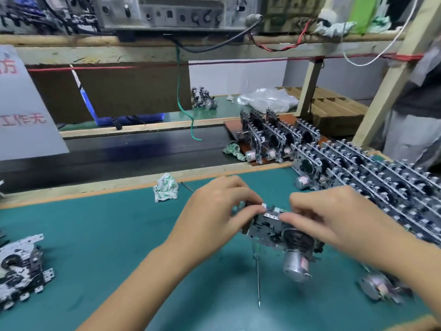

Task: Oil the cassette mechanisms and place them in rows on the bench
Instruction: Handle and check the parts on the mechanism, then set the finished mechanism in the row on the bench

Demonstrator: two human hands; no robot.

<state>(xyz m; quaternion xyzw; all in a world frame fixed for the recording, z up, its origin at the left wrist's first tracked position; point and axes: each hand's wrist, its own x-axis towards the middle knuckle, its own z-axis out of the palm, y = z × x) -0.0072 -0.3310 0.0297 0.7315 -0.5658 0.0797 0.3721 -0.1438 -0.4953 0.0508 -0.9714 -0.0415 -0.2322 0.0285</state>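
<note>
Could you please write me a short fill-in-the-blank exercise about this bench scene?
1. Both hands hold one cassette ____ above the mat.
2. The finished mechanisms stand in rows on the person's ____ side.
3. The mat's colour is ____.
4. A crumpled ____ lies beyond the left hand.

Missing words: mechanism; right; green; rag

An electronics assembly workshop; green bench mat (95, 235); rowed cassette mechanisms (381, 185); shelved test instruments (167, 13)
</note>
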